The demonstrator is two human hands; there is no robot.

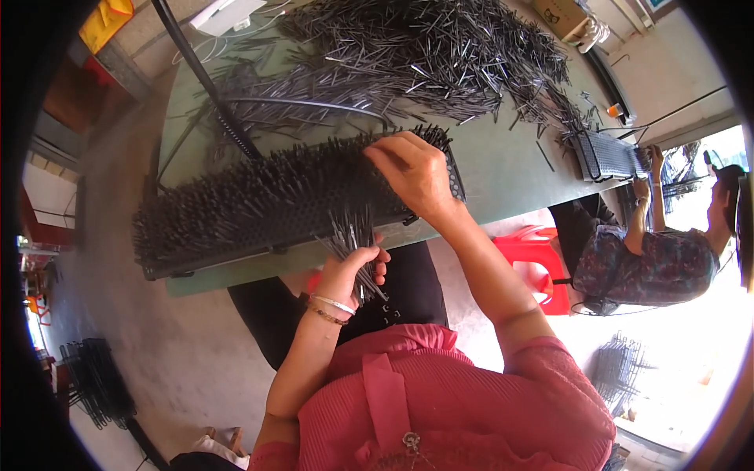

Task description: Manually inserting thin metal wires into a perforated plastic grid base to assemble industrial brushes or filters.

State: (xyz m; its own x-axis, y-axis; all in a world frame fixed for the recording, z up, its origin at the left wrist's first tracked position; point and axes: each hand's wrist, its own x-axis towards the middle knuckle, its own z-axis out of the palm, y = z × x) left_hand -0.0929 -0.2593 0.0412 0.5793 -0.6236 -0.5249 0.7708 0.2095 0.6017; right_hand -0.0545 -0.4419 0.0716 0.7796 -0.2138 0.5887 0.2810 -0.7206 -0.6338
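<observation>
My left hand (355, 271) is closed round a bundle of thin dark strips (351, 231), their tips fanning upward in front of a long black perforated rack (259, 243). Many similar short strips (212, 192) stand upright in the rack's holes, packed densely across its left and middle. Over the rack's right part, my right hand (412, 173) reaches down with thumb and fingers pinched together. What those fingertips hold, if anything, is hidden against the dark strips. The rack lies along the near edge of the green table (503, 177).
A large loose heap of dark strips (440, 55) covers the table's far side. A black pole (196, 71) rises beside the rack. At right, another person (648, 263) works at a smaller rack (609, 155), near a red plastic stool (538, 267). A cardboard box (561, 17) stands at the back.
</observation>
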